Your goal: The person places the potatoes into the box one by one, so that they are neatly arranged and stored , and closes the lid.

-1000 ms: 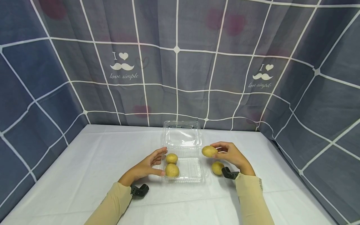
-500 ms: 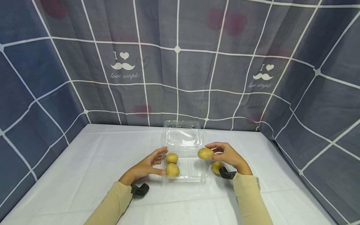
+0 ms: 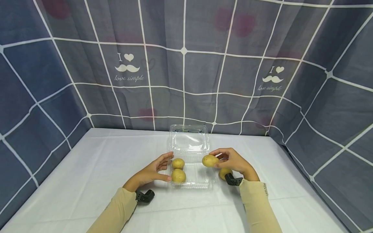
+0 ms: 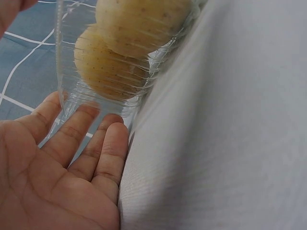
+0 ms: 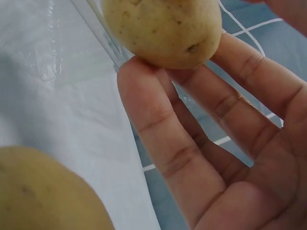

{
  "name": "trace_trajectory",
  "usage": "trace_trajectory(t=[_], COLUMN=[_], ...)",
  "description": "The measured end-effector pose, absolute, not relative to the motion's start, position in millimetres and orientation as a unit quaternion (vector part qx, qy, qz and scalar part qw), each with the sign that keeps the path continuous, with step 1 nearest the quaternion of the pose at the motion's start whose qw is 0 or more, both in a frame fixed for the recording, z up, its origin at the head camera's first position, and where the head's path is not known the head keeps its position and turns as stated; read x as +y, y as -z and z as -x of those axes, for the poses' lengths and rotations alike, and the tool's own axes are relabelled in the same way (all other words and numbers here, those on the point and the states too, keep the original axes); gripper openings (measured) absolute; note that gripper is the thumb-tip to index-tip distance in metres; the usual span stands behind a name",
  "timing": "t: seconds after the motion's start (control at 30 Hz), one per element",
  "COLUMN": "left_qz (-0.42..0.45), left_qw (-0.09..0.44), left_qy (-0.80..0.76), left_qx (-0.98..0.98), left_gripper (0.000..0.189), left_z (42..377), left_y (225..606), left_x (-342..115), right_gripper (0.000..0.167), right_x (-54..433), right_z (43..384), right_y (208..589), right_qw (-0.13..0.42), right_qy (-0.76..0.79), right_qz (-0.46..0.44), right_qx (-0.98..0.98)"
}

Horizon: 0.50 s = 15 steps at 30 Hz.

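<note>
A clear plastic clamshell box (image 3: 196,174) lies on the cloth with its lid (image 3: 188,138) raised at the back. Two potatoes (image 3: 178,175) sit one behind the other along its left side. My left hand (image 3: 152,171) spans that side, its fairly straight fingers (image 4: 112,148) touching the ribbed wall and its thumb at the front left corner. With thumb and fingertips my right hand (image 3: 234,161) pinches a third potato (image 3: 209,160) over the box's right rim. Under the right wrist another potato (image 3: 223,173) rests on the cloth, partly hidden by the black wrist camera.
White cloth (image 3: 87,181) covers the table all around the box. Behind and to both sides hangs a blue-grey checked curtain (image 3: 204,71). Black wrist cameras (image 3: 145,196) stick out from both cream sleeves (image 3: 259,204).
My right hand has carried its potato left and slightly toward me, from beside the box to over its right rim. The left hand and the box stay in place.
</note>
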<state>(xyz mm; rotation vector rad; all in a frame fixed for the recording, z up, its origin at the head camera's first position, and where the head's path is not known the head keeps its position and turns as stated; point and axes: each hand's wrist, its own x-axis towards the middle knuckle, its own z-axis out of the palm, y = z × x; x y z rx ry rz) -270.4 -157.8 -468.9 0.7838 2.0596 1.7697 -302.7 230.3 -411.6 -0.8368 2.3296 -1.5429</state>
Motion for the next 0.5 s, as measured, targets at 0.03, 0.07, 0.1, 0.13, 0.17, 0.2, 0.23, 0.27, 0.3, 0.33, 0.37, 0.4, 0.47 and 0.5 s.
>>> trace_trajectory(t=[0.03, 0.07, 0.1, 0.13, 0.17, 0.2, 0.23, 0.27, 0.3, 0.33, 0.37, 0.4, 0.47, 0.5], left_qz=[-0.274, -0.274, -0.274, -0.274, -0.274, -0.274, -0.273, -0.273, -0.273, -0.273, -0.273, -0.274, -0.274, -0.274], left_qw=[0.157, 0.157, 0.157, 0.157, 0.157, 0.157, 0.156, 0.156, 0.156, 0.156, 0.156, 0.156, 0.156, 0.156], left_qy=[-0.618, -0.618, -0.618, -0.618, -0.618, -0.618, -0.618, -0.618, -0.619, -0.619, -0.62, -0.62, -0.62, -0.621], left_qx=[0.72, 0.72, 0.72, 0.72, 0.72, 0.72, 0.72, 0.72, 0.72, 0.719, 0.719, 0.718, 0.718, 0.718], left_gripper=[0.108, 0.108, 0.108, 0.108, 0.108, 0.108, 0.108, 0.108, 0.108, 0.108, 0.108, 0.108, 0.108, 0.108], left_z=[270.3, 270.3, 270.3, 270.3, 270.5, 270.6, 270.8, 270.9, 271.0, 271.1, 271.1, 271.1, 271.0, 271.0], left_y=[468.7, 468.6, 468.5, 468.4, 468.4, 468.4, 468.3, 468.2, 468.1, 467.9, 467.7, 467.5, 467.1, 467.1], left_x=[-157.8, -157.8, -157.7, -157.7, -157.7, -157.6, -157.5, -157.5, -157.4, -157.4, -157.4, -157.4, -157.4, -157.5], right_gripper=[0.047, 0.047, 0.047, 0.046, 0.046, 0.046, 0.046, 0.046, 0.046, 0.046, 0.046, 0.046, 0.046, 0.046], right_x=[228.9, 227.7, 226.5, 225.2, 224.0, 222.9, 221.8, 220.8, 219.8, 218.9, 217.9, 216.9, 214.5, 213.1], right_z=[302.2, 301.8, 301.4, 301.0, 300.6, 300.3, 299.9, 299.5, 298.9, 298.5, 297.9, 297.4, 296.6, 296.2], right_y=[410.9, 410.1, 409.3, 408.5, 407.7, 407.1, 406.5, 405.7, 404.9, 404.2, 403.6, 402.8, 401.6, 401.1], right_qw=[0.115, 0.117, 0.118, 0.12, 0.121, 0.123, 0.123, 0.123, 0.123, 0.124, 0.125, 0.126, 0.129, 0.13], right_qy=[0.525, 0.523, 0.521, 0.52, 0.518, 0.517, 0.514, 0.511, 0.509, 0.507, 0.506, 0.505, 0.502, 0.5], right_qz=[0.289, 0.293, 0.296, 0.299, 0.302, 0.305, 0.308, 0.311, 0.315, 0.318, 0.321, 0.324, 0.329, 0.332], right_qx=[0.792, 0.792, 0.792, 0.791, 0.791, 0.791, 0.791, 0.792, 0.792, 0.791, 0.791, 0.79, 0.789, 0.789])
